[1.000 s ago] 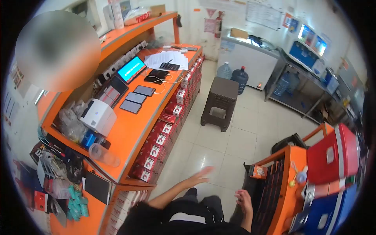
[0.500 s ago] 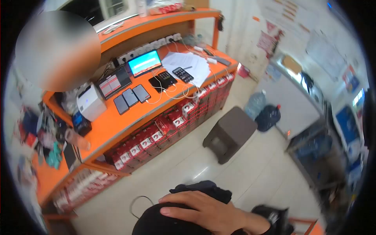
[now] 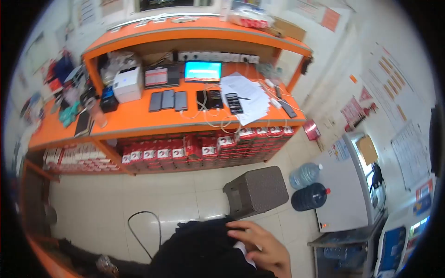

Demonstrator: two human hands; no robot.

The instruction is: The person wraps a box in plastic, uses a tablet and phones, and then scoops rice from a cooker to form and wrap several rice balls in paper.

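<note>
Black cloth (image 3: 194, 245), which looks like clothing over my leg, fills the bottom middle of the view. My right hand (image 3: 262, 245) rests at its right side, with the fingers bent and apart and the tips touching the fabric. A small white patch (image 3: 246, 254) shows between the cloth and my fingers; I cannot make out what it is. My left hand does not show. Left of the cloth, a thin black cable loop (image 3: 144, 213) lies on the tiled floor.
Ahead stands an orange counter (image 3: 130, 118) with phones (image 3: 168, 100), a lit tablet-like screen (image 3: 203, 71), papers (image 3: 252, 104) and a white box-shaped device (image 3: 127, 84). Red boxes (image 3: 163, 153) fill its shelf. A brown stool (image 3: 262, 190), water bottles (image 3: 309, 197) and a small fridge (image 3: 343, 190) stand right.
The view has levelled and swung left. My right hand has shifted from lying across the top of the black cloth to its right side, with the fingers more bent.
</note>
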